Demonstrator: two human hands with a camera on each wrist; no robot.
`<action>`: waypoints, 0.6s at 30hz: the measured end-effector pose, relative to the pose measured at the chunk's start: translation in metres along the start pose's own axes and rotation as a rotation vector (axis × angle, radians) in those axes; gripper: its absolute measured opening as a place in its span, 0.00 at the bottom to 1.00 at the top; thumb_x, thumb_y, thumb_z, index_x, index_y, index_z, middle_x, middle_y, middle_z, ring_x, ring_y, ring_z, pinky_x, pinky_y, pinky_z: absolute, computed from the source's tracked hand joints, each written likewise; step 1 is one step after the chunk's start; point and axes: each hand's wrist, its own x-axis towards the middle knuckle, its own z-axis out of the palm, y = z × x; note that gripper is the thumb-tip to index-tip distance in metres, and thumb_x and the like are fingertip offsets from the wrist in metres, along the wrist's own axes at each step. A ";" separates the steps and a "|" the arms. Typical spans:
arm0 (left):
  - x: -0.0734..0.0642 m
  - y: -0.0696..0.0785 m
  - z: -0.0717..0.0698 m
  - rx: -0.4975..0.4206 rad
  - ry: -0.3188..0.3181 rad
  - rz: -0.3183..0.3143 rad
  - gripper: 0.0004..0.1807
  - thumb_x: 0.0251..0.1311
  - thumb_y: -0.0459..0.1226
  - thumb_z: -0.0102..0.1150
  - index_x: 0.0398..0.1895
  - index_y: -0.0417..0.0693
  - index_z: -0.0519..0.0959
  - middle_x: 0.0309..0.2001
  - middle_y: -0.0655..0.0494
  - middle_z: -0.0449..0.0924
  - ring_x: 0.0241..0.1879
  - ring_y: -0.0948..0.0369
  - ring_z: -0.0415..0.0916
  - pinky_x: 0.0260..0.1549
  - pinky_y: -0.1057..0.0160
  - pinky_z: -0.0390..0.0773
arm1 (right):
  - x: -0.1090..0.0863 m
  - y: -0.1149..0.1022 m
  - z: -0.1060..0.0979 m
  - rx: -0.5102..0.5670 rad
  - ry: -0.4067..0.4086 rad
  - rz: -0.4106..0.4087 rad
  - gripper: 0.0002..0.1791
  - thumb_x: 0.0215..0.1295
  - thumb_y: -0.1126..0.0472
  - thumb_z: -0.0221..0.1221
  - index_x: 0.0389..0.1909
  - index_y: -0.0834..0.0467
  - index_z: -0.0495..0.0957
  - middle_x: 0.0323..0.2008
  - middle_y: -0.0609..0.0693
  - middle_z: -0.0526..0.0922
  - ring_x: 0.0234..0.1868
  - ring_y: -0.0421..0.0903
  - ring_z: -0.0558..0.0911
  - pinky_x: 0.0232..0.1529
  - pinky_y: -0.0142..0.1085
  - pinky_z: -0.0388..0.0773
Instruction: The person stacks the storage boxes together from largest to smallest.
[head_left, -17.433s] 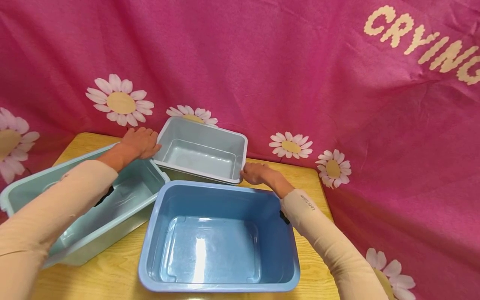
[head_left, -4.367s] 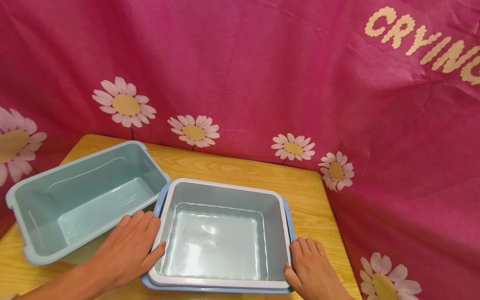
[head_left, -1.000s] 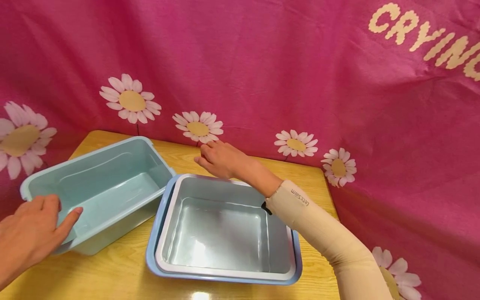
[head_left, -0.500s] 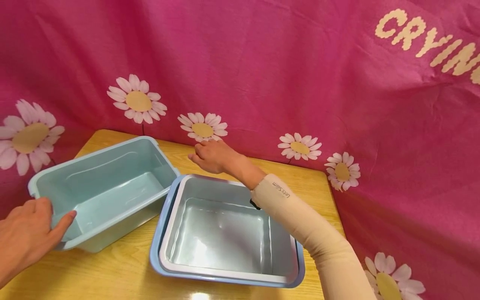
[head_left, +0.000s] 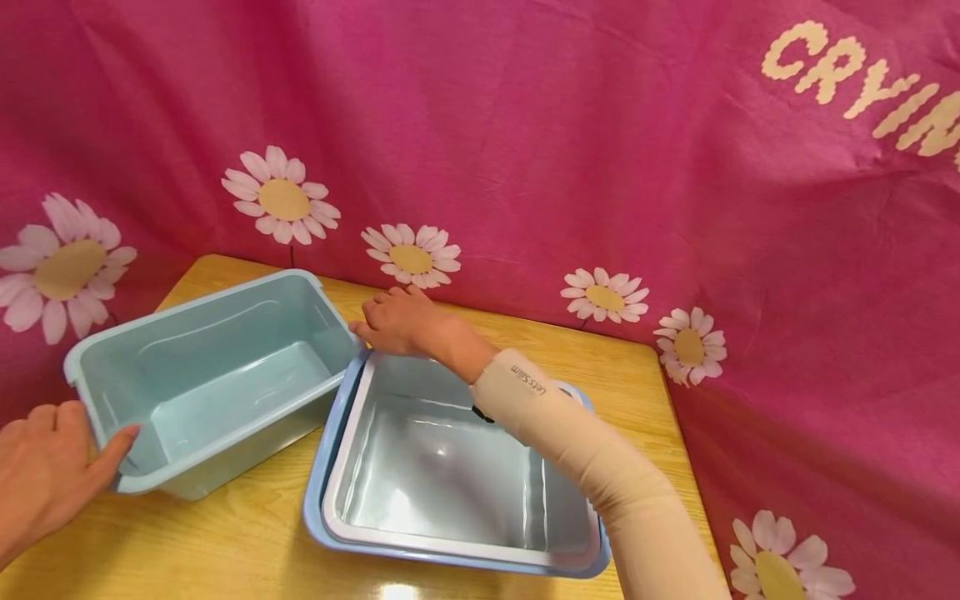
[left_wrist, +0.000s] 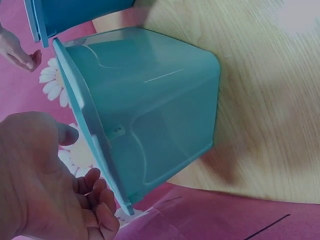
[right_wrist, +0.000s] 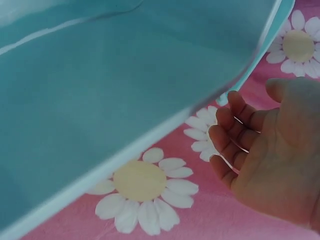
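Teal bin [head_left: 213,375] on wooden table [head_left: 225,537], pink cloth [head_left: 480,125] behind; left grip [head_left: 47,467], right grip [head_left: 395,321] unclasped.

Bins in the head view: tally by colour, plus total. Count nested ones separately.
Teal bin: 1
Blue bin: 1 (outer of the nested pair)
Grey bin: 1 (pale rim, sits inside the blue one)
Total: 3
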 end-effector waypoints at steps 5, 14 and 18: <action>-0.002 -0.003 -0.002 -0.030 -0.021 -0.003 0.33 0.66 0.46 0.57 0.38 0.18 0.59 0.28 0.30 0.61 0.27 0.41 0.64 0.29 0.44 0.71 | 0.006 -0.006 0.003 -0.009 -0.025 0.031 0.31 0.77 0.41 0.43 0.73 0.53 0.64 0.68 0.50 0.69 0.66 0.48 0.66 0.68 0.45 0.56; -0.003 -0.008 0.001 -0.122 -0.035 0.010 0.35 0.67 0.48 0.55 0.40 0.15 0.59 0.30 0.26 0.63 0.27 0.38 0.65 0.30 0.39 0.71 | 0.015 -0.007 0.009 -0.022 -0.064 0.040 0.30 0.77 0.42 0.42 0.73 0.52 0.65 0.69 0.50 0.68 0.67 0.48 0.66 0.66 0.43 0.58; -0.002 -0.009 0.004 -0.143 -0.038 0.020 0.33 0.66 0.46 0.56 0.39 0.16 0.60 0.27 0.29 0.63 0.25 0.41 0.65 0.27 0.41 0.72 | 0.016 -0.006 0.011 -0.015 -0.084 0.043 0.30 0.77 0.42 0.43 0.73 0.51 0.64 0.70 0.50 0.67 0.68 0.48 0.65 0.68 0.44 0.56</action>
